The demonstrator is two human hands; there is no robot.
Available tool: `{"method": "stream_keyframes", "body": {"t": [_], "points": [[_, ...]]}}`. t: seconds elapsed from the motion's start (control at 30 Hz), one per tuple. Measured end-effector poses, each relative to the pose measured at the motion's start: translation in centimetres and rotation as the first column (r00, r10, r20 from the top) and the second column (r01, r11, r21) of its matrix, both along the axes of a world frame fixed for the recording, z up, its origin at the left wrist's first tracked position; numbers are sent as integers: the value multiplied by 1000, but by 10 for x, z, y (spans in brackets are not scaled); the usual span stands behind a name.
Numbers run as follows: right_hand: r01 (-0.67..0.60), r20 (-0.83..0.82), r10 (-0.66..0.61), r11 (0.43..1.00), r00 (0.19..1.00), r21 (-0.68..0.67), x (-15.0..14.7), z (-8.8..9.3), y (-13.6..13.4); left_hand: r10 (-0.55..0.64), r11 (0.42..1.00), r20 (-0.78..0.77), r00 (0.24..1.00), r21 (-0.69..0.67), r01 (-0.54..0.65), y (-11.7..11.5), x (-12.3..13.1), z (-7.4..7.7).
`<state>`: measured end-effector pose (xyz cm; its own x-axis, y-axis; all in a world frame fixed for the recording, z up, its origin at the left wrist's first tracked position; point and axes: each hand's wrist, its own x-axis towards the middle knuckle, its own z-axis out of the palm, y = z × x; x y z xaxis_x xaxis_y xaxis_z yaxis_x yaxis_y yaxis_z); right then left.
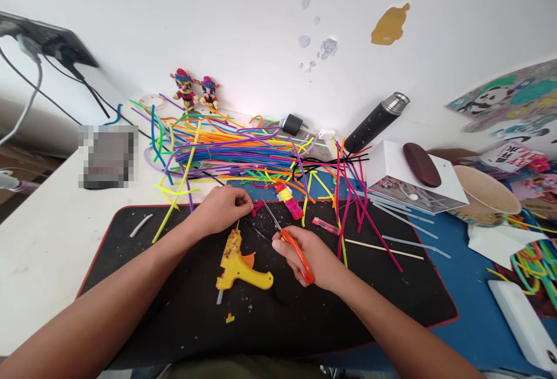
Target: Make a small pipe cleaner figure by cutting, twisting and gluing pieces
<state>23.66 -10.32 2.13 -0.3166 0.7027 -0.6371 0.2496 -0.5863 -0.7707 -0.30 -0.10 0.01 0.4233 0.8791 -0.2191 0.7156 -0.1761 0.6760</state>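
My right hand [307,254] grips orange-handled scissors [285,234], with the blades pointing up and left toward my left hand. My left hand [224,208] is closed in a pinch on a thin dark pipe cleaner [256,229] over the black mat [174,309]. A yellow glue gun [239,266] lies on the mat between my forearms. Just beyond my hands lies a small figure [288,199] wrapped in yellow, red and pink pipe cleaners.
A big heap of coloured pipe cleaners [226,147] covers the desk's back. Two small finished figures [195,90] stand by the wall. A black flask [376,121], a white box [409,179], a pink lighter [326,226], a paper bowl [483,190] and a wooden skewer [383,248] lie to the right.
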Motion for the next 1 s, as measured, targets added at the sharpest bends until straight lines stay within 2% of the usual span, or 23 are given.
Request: {"method": "stream_keyframes", "body": {"t": [0.4, 0.8, 1.0], "points": [[12, -25, -12, 1000, 1000, -8, 1, 1, 0, 7, 1000, 27, 1000, -9, -7, 0, -1, -3], [-7, 2, 7, 1000, 1000, -6, 6, -12, -2, -11, 1000, 23, 1000, -15, 12, 1, -3, -4], [-6, -27, 6, 1000, 1000, 2, 7, -8, -1, -9, 1000, 14, 1000, -27, 9, 1, -2, -2]]}}
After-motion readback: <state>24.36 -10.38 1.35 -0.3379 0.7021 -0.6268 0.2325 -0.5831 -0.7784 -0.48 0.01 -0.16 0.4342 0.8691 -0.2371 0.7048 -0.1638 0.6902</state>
